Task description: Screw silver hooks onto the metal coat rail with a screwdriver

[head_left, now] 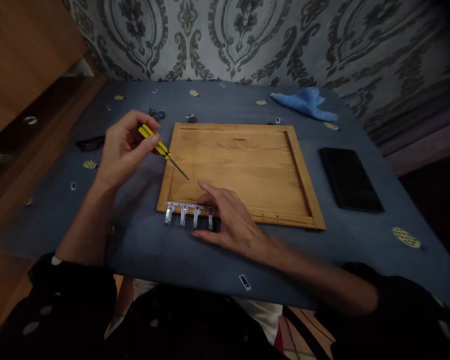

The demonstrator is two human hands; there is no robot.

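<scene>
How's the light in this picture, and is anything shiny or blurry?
Head view: dim light, nearly black at the top right corner; head view: little bright glints on the metal clips, hardly any shine on the black phone; head view: wooden furniture at the left edge looks smeared, while the yellow screwdriver is fairly sharp.

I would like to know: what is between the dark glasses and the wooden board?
In the head view, the left hand is between the dark glasses and the wooden board, holding a yellow screwdriver.
</scene>
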